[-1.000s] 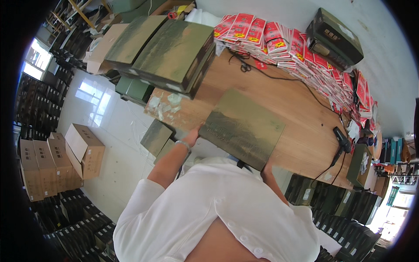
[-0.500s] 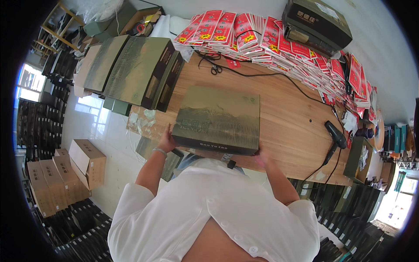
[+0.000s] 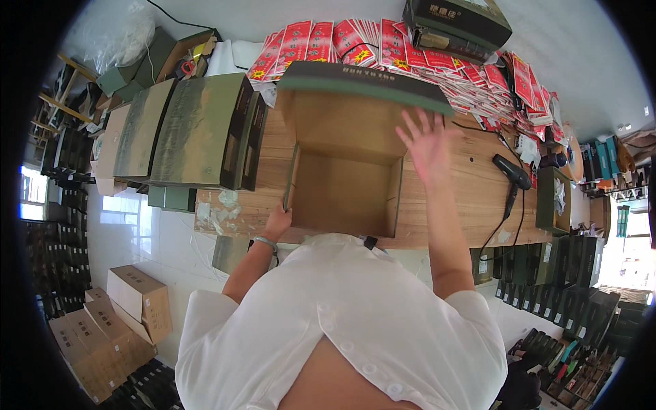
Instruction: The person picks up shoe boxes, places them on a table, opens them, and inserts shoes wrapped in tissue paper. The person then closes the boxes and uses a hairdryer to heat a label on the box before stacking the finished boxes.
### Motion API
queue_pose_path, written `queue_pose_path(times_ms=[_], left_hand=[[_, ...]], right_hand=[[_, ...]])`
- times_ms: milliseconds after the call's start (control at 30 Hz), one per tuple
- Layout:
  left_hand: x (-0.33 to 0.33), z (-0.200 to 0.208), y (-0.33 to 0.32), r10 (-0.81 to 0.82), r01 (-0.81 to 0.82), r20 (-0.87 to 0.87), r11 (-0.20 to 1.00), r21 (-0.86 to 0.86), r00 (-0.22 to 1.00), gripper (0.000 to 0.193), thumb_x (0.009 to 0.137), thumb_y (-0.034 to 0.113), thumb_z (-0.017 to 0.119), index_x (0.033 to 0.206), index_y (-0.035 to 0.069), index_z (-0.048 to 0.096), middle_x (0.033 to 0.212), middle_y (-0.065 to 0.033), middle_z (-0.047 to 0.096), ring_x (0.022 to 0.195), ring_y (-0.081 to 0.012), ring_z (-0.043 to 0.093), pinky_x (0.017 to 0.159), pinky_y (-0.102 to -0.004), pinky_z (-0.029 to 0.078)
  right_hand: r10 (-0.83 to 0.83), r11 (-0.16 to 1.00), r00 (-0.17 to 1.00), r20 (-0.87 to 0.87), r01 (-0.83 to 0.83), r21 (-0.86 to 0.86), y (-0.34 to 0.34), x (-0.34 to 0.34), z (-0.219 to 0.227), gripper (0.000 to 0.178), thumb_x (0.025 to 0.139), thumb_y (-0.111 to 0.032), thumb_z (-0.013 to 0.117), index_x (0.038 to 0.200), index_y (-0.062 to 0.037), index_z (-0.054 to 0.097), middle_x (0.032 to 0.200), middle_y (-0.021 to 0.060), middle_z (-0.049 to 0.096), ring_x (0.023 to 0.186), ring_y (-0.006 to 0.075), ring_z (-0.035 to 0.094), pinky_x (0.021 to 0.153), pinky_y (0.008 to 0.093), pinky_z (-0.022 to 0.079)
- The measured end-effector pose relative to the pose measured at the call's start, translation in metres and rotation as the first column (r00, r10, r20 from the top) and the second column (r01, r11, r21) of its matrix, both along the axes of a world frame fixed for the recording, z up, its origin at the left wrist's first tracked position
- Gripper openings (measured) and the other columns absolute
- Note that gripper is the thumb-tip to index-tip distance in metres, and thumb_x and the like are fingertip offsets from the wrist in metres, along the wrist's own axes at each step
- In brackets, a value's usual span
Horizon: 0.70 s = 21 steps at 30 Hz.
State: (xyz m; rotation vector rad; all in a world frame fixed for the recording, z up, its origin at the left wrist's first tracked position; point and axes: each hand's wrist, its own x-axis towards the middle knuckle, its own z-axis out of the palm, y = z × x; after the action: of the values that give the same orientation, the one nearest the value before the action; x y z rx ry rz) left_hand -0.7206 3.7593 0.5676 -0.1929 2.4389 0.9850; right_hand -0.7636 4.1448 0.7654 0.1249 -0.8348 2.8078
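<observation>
In front of me on the wooden table is a dark green cardboard box (image 3: pixel 345 195) with its hinged lid (image 3: pixel 362 82) raised. Its brown inside shows bare, with nothing lying in it. My left hand (image 3: pixel 278 222) grips the near left corner of the box wall, the thumb along the edge. Near the right end of the lid, my right hand (image 3: pixel 429 147) has its fingers spread and its palm showing; whether a fingertip touches the lid I cannot tell. A bracelet circles my left wrist.
Similar green boxes (image 3: pixel 198 133) stand stacked at the left of the table (image 3: pixel 437 219). Red printed packets (image 3: pixel 294 48) are heaped along the back under two more boxes. A black hair dryer (image 3: pixel 512 178) with its cord lies at the right. Brown cartons (image 3: pixel 140 301) stand on the floor.
The box was closed between both hands; now its lid stands up and away from me. My right hand has moved from the near right corner up beside the lid, fingers spread.
</observation>
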Motion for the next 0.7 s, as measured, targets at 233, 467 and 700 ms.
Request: queue_pose_path(times_ms=[233, 467, 700], left_hand=[[0.013, -0.024, -0.024, -0.055, 0.093, -0.311, 0.99, 0.108, 0.949, 0.051, 0.092, 0.017, 0.052, 0.139, 0.003, 0.036, 0.103, -0.0339, 0.062, 0.098, -0.0516, 0.058, 0.084, -0.0552, 0.048], [0.017, -0.013, -0.037, -0.036, 0.053, -0.212, 0.996, 0.077, 0.977, 0.05, 0.093, 0.015, 0.051, 0.138, 0.0, 0.035, 0.101, -0.0339, 0.062, 0.097, -0.0511, 0.058, 0.081, -0.0545, 0.049], [0.012, -0.021, -0.039, -0.121, 0.101, -0.137, 0.984, -0.147, 0.983, 0.043, 0.094, 0.019, 0.05, 0.131, -0.003, 0.043, 0.099, -0.0326, 0.063, 0.095, -0.0504, 0.06, 0.078, -0.0546, 0.05]], right_hand=[[-0.487, -0.456, 0.84, 0.239, -0.478, 0.751, -0.076, -0.071, -0.111, 0.079, 0.092, -0.061, 0.043, 0.154, -0.0205, 0.015, 0.162, 0.0102, 0.002, 0.147, 0.0403, 0.001, 0.113, 0.0656, 0.007], [-0.499, -0.503, 0.76, 0.417, -0.646, 0.574, -0.121, -0.051, -0.141, 0.073, 0.095, -0.063, 0.031, 0.154, -0.0216, 0.02, 0.162, 0.0049, 0.008, 0.148, 0.0315, 0.001, 0.115, 0.0626, -0.001], [-0.479, -0.395, 0.83, 0.286, -0.495, 0.774, -0.11, -0.028, -0.14, 0.07, 0.097, -0.056, 0.036, 0.152, -0.0137, 0.025, 0.159, 0.0125, 0.018, 0.147, 0.0332, 0.008, 0.115, 0.0612, 0.006]])
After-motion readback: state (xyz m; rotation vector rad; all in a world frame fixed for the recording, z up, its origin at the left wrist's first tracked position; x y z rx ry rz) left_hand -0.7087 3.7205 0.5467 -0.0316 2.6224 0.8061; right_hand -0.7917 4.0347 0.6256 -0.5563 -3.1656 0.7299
